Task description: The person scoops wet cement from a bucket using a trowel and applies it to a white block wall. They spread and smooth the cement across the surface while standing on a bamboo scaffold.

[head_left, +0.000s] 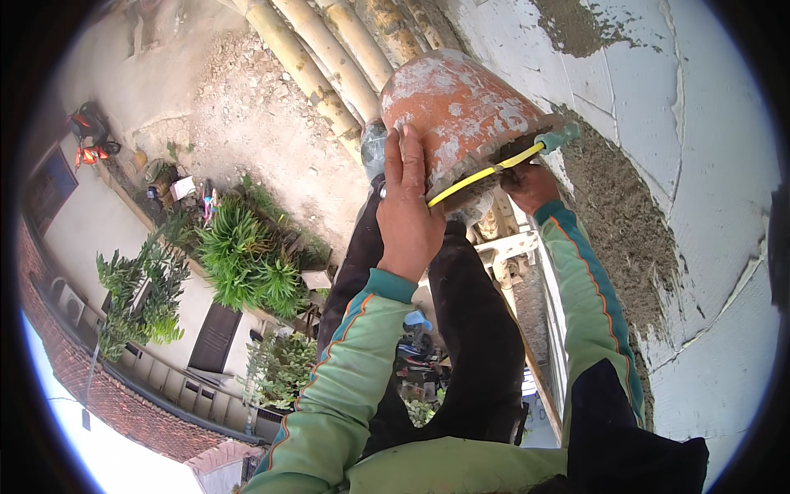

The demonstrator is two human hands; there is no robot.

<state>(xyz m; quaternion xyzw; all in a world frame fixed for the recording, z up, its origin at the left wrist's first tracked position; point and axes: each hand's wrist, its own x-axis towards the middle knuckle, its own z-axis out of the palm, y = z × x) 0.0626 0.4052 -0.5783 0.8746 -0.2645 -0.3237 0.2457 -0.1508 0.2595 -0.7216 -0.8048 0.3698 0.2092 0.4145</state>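
Note:
An orange, plaster-smeared bucket-like container point(457, 95) is tilted in front of me, with a thin yellow handle point(469, 181) across its near rim and a teal piece point(559, 137) at the handle's right end. My left hand point(407, 214) grips the container's left side, fingers pressed together and stretched along it. At the right, my right hand point(531, 185) has its fingers curled at the rim beneath the handle, partly hidden. A greyish blue object point(374, 150) shows behind my left hand.
Bamboo poles point(317, 62) and a metal crosspiece point(506, 244) surround my dark-trousered legs, high above the ground point(247, 115). A pale wall point(699, 165) with rough mortar point(621, 239) is at my right. Below left are plants point(247, 263), a motorbike point(90, 132) and a tile-roofed building point(107, 379).

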